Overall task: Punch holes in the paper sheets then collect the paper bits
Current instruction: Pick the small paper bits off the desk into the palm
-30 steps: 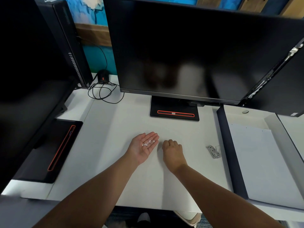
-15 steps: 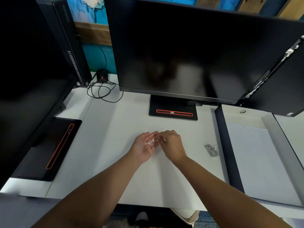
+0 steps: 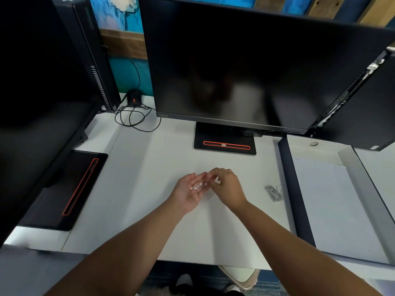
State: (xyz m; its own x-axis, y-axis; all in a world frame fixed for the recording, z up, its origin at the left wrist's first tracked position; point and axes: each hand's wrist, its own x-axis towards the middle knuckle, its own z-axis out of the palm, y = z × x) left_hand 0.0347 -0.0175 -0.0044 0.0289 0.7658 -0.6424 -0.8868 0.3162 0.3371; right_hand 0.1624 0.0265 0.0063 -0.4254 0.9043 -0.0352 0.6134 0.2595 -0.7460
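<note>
Several tiny white paper bits [image 3: 197, 186] lie in the left hand [image 3: 188, 194], which is flat and palm up over the table [image 3: 139, 189]. The right hand [image 3: 228, 186] has curled fingers and pinches one more bit just beside them. Both hands are left of the hole punch [image 3: 274, 192].

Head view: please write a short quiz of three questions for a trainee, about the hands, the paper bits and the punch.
1. True or false: the paper bits lie in the palm of the left hand.
2. Where is the punch? A: on the monitor stand. B: on the desk, to the right of the right hand. C: in the box.
3. Fill in: the hand held palm up is the ____ hand.
Key: 1 true; 2 B; 3 left.
</note>
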